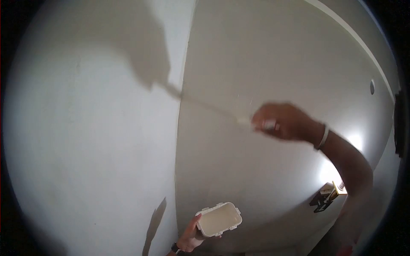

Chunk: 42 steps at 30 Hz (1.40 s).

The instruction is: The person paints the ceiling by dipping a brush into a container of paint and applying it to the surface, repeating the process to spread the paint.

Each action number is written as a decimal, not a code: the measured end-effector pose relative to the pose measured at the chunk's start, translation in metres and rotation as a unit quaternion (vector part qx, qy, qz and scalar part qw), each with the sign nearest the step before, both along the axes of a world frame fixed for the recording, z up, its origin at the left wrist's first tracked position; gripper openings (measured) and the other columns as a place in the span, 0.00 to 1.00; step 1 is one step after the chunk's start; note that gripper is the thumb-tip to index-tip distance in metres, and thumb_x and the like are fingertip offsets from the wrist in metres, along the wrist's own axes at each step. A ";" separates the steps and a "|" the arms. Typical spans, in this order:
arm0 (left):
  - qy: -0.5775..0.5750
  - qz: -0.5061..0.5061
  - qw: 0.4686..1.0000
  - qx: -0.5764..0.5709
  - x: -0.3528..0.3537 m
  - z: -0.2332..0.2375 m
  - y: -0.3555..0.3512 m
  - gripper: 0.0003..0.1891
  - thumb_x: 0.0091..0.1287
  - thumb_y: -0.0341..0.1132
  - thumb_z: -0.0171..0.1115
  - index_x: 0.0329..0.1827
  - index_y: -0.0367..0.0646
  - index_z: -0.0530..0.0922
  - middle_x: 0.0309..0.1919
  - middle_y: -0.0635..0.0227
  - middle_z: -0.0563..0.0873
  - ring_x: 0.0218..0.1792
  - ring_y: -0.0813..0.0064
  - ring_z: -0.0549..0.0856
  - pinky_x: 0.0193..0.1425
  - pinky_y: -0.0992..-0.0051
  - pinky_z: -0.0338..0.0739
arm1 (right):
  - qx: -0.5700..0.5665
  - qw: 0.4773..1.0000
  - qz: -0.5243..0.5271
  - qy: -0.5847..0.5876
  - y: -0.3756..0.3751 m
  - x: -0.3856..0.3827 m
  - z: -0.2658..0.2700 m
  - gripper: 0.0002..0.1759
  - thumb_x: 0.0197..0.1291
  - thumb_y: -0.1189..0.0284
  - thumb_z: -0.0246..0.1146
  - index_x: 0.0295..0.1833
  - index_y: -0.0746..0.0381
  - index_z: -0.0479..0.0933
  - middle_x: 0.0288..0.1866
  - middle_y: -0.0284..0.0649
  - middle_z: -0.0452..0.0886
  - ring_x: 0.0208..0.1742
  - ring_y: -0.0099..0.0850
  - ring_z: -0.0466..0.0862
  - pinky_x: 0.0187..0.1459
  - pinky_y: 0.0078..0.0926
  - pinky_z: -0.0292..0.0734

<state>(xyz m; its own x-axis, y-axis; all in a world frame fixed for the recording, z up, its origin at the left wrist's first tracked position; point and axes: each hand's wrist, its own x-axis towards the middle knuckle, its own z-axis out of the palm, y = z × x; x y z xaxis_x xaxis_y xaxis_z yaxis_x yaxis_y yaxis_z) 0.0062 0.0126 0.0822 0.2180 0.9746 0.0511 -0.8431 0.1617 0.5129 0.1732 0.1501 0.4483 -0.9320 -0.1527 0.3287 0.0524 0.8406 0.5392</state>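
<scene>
My left hand point(190, 239), low in the frame, grips a white rectangular plastic tub point(220, 219) with its thumb at the rim. The tub is tilted toward me, its inside pale cream. My right hand point(277, 121) is raised in front of the grey wall point(230, 170), its fingers closed round a small pale tool point(243, 120). The tool's light tip pokes out to the left, near or at the wall; motion blur and the fingers hide its kind.
A white wall point(102, 162) meets the grey one at a corner on the left, with shadows across it. At lower right, a bright lamp point(340, 186) stands beside a dark wall-mounted holder point(322, 199). A round fitting point(372, 87) sits high on the right.
</scene>
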 end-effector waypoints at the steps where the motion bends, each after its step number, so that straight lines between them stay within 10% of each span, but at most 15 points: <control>1: 0.000 0.000 1.000 -0.001 0.000 -0.002 0.000 0.33 0.70 0.57 0.53 0.70 0.46 0.62 0.66 0.59 0.72 0.61 0.54 0.77 0.53 0.47 0.79 | 0.021 0.999 0.014 0.030 0.001 -0.002 0.024 0.08 0.61 0.69 0.67 0.42 0.59 0.76 0.40 0.38 0.83 0.41 0.37 0.84 0.41 0.32 0.81; 8: -0.008 -0.009 1.000 -0.002 -0.002 -0.007 0.000 0.34 0.69 0.57 0.54 0.70 0.45 0.61 0.66 0.58 0.72 0.61 0.54 0.77 0.54 0.46 0.78 | 0.237 0.925 0.063 0.289 -0.012 -0.010 0.173 0.08 0.63 0.73 0.66 0.41 0.65 0.77 0.38 0.43 0.83 0.39 0.34 0.85 0.42 0.28 0.80; 15: -0.014 -0.023 1.000 0.001 -0.005 -0.007 0.002 0.35 0.69 0.58 0.54 0.71 0.44 0.61 0.65 0.58 0.72 0.61 0.55 0.77 0.54 0.46 0.78 | 0.323 0.940 0.028 0.109 0.043 0.008 0.055 0.08 0.59 0.72 0.67 0.44 0.58 0.79 0.42 0.41 0.83 0.46 0.38 0.84 0.47 0.33 0.82; 20: 0.041 0.008 0.999 -0.023 -0.001 0.014 -0.005 0.35 0.69 0.58 0.54 0.71 0.44 0.61 0.66 0.59 0.72 0.61 0.56 0.77 0.54 0.47 0.78 | -0.029 0.999 0.008 -0.044 0.015 0.018 -0.069 0.08 0.65 0.66 0.62 0.45 0.57 0.76 0.40 0.40 0.82 0.43 0.37 0.85 0.42 0.34 0.84; 23: 0.016 -0.007 1.000 -0.001 -0.002 0.013 -0.001 0.35 0.69 0.58 0.54 0.71 0.45 0.61 0.66 0.59 0.72 0.61 0.56 0.77 0.54 0.47 0.78 | -0.111 0.991 -0.015 -0.075 0.002 0.014 -0.066 0.08 0.67 0.64 0.60 0.45 0.57 0.75 0.39 0.39 0.81 0.41 0.37 0.84 0.40 0.34 0.82; 33: 0.015 -0.004 1.000 -0.006 -0.003 0.001 -0.001 0.34 0.70 0.57 0.53 0.71 0.44 0.61 0.66 0.58 0.72 0.60 0.54 0.78 0.55 0.47 0.78 | 0.214 0.937 0.082 0.264 -0.004 -0.008 0.152 0.06 0.63 0.73 0.65 0.41 0.65 0.78 0.40 0.42 0.84 0.43 0.33 0.85 0.45 0.29 0.81; 40: 0.018 -0.004 1.000 0.002 -0.002 0.001 -0.003 0.35 0.69 0.57 0.54 0.71 0.44 0.61 0.64 0.57 0.73 0.55 0.55 0.81 0.53 0.50 0.80 | 0.345 0.926 0.066 0.137 0.023 -0.023 0.071 0.08 0.60 0.70 0.67 0.43 0.59 0.79 0.41 0.39 0.82 0.42 0.37 0.84 0.43 0.32 0.81; 41: 0.003 -0.002 1.000 0.001 0.000 -0.002 -0.002 0.34 0.69 0.57 0.54 0.71 0.44 0.62 0.64 0.57 0.74 0.55 0.55 0.81 0.52 0.51 0.80 | 0.360 0.927 0.035 0.098 0.034 -0.021 0.036 0.09 0.60 0.70 0.63 0.46 0.55 0.78 0.43 0.35 0.81 0.49 0.34 0.83 0.54 0.33 0.81; 42: -0.013 -0.001 1.000 0.001 0.001 -0.003 -0.002 0.34 0.69 0.57 0.54 0.70 0.44 0.62 0.63 0.57 0.74 0.55 0.55 0.81 0.51 0.52 0.81 | 0.218 0.971 0.052 0.083 0.025 -0.023 0.006 0.08 0.59 0.69 0.64 0.43 0.56 0.77 0.42 0.37 0.80 0.47 0.34 0.83 0.52 0.33 0.81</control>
<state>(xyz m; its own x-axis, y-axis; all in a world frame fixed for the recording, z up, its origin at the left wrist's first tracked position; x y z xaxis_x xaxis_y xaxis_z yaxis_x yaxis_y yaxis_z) 0.0076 0.0109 0.0795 0.2186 0.9741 0.0583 -0.8561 0.1628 0.4905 0.1506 0.1754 0.4543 -0.8435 -0.4020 0.3563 0.0959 0.5399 0.8362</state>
